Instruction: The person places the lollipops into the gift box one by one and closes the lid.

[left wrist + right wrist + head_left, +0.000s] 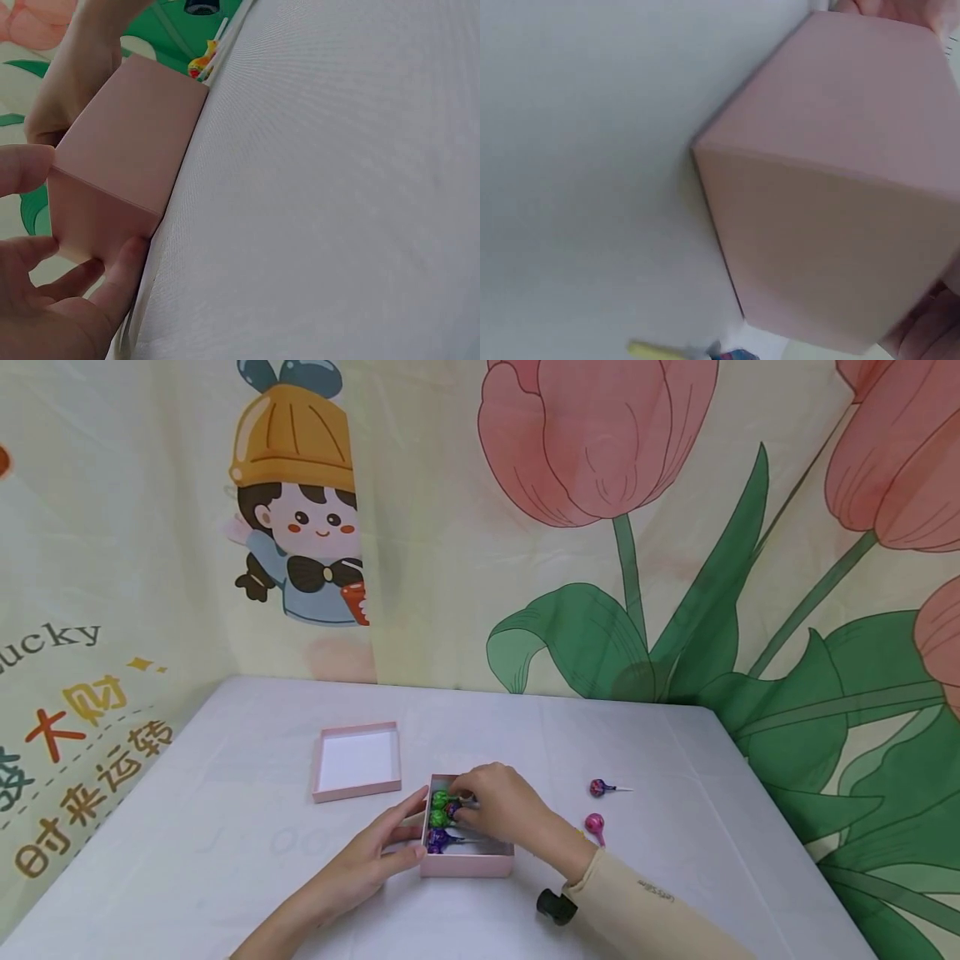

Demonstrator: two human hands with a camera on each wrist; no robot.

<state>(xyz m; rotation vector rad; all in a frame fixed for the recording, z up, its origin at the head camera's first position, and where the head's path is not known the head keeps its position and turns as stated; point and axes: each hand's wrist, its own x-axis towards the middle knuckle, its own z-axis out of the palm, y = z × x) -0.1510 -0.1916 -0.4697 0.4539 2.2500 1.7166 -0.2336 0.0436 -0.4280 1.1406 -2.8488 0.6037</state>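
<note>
Dark lollipop (452,810) is in the box (467,867), left half, right by the fingertips of the right hand (498,797), on their 9 o'clock side. Stick is behind the fingers, so can't read its long axis. Right hand is the nearer one; left hand (367,852) is outside the wall.

Right fingers: bent down into the box around that lollipop. Contact is hidden, can't tell if grasped or released. Left fingers: not clenched, laid on the box's 9 o'clock wall, thumb at its 7 o'clock corner.

Count, visible only: box 1; upturned lid (358,760) 1, at 10 o'clock from box. Inside: green lollipops (438,818) 2, purple lollipop (436,841) 1, stick to 3 o'clock, plus the dark one; hand may cover more. On table (262,760): speckled lollipop (597,787) 1, stick to 3; pink lollipop (594,822) 1, stick to 5; yellow lollipop (197,66) 1, partly hidden.
</note>
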